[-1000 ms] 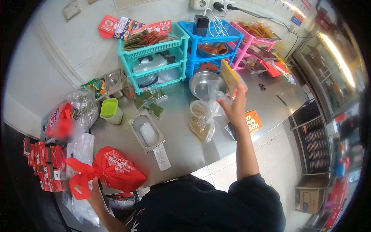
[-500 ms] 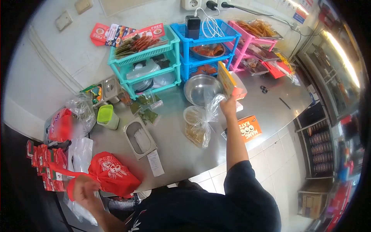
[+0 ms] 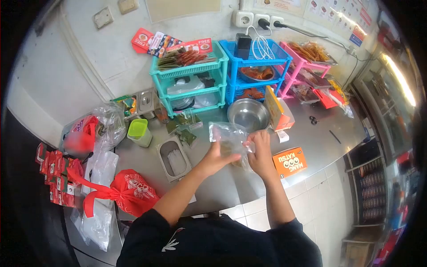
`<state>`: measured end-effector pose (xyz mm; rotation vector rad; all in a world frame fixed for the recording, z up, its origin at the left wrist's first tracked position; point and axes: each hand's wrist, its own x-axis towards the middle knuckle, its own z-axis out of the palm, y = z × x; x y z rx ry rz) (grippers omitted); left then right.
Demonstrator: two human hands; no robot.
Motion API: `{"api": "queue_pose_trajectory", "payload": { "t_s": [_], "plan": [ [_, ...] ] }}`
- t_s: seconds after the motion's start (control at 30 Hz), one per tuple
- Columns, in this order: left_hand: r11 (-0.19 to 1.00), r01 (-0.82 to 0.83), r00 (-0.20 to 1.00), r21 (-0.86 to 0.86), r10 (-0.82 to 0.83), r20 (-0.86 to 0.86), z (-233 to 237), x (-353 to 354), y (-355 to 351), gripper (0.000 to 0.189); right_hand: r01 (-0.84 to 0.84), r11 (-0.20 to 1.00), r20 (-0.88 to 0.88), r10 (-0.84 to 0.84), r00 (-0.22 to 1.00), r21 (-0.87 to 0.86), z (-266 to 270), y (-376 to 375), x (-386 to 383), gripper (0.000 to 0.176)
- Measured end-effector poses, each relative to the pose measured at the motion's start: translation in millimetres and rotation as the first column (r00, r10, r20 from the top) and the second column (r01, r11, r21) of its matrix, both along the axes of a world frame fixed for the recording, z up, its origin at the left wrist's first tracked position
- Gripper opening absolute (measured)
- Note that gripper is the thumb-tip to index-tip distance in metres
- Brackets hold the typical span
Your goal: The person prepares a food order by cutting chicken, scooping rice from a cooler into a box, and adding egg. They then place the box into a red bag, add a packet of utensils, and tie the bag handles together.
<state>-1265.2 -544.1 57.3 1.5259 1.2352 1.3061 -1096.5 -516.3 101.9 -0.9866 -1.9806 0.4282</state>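
Both hands are on a clear plastic bag (image 3: 227, 130) over the steel table. My left hand (image 3: 216, 159) grips its left side, with the thumb stretched towards the other hand. My right hand (image 3: 260, 150) pinches the bag's right side, fingers closed. Pale food shows dimly through the plastic below, mostly hidden by the hands. Just behind the bag stands a metal bowl (image 3: 249, 115). An open orange-and-white carton (image 3: 281, 116) is beside the bowl. To the right of my right hand lies an orange printed box (image 3: 290, 163).
Green (image 3: 191, 66), blue (image 3: 255, 55) and pink (image 3: 307, 66) racks line the wall. At left are a steel container of white sticks (image 3: 174, 161), a green-lidded tub (image 3: 139, 132) and a tied red bag (image 3: 133, 189). Scissors (image 3: 314, 120) lie at right.
My left hand has come from beside the red bag at left to the plastic bag. My right hand stays by the bag, now lower and nearer. The view has shifted.
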Motion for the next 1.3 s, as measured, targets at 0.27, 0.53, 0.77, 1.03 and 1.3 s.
{"api": "queue_pose_trajectory", "payload": {
  "t_s": [0.27,0.53,0.77,1.03,1.3],
  "plan": [
    [0.951,0.273,0.899,-0.145,-0.199,0.389,24.1,-0.7,-13.3,0.025,-0.363,0.892,-0.338,0.265,0.903,-0.271,8.7,-15.9,1.3,0.025],
    [0.935,0.249,0.884,-0.252,-0.113,0.453,70.8,-19.9,-93.8,0.030,-0.351,0.921,0.218,0.382,0.898,-0.167,59.5,-57.1,-12.9,0.021],
    [0.921,-0.045,0.997,0.387,0.066,-0.042,74.0,-21.2,-143.1,0.060,-0.502,0.864,-0.067,0.498,0.865,-0.052,76.1,-94.7,-52.5,0.023],
    [0.881,-0.132,0.922,0.455,0.278,-0.270,112.3,-110.6,-182.5,0.026,-0.810,0.535,-0.075,0.822,0.565,-0.238,99.1,-120.4,-76.3,0.015],
    [0.941,-0.029,0.961,0.336,0.119,-0.250,110.6,-164.5,-182.4,0.021,-0.582,0.180,-0.299,0.717,0.629,-0.793,98.9,-152.2,-133.0,0.012]
  ]
}}
